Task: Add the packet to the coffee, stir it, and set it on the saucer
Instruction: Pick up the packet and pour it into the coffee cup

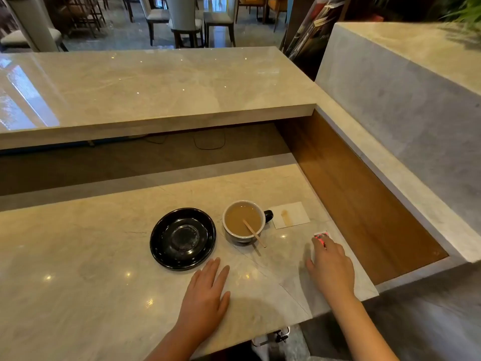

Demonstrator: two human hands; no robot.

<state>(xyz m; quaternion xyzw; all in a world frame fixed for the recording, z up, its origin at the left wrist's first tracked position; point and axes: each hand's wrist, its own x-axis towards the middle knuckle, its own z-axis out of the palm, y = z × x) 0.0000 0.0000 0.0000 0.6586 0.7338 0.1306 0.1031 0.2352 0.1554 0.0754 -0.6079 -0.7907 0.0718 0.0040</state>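
One napkin (290, 215) lies toward the counter (78, 256) right edge beside one cup (244, 221), one stirrer (253, 232), one saucer (183, 238); left hand (205, 293) flat, empty; right hand (330, 264) fingers on one packet (322, 236), grip unclear.

A white cup of milky coffee (244, 221) holding a wooden stirrer (254, 233) is sitting between an empty black saucer (182, 238) and a small red packet (322, 236).

Counter (78, 243): pale polished marble.
Napkin (291, 214): white, brown-stained, lying flat on counter.
Raised ledge (156, 87): glossy marble slab.
Chairs (187, 22): grouped in background.
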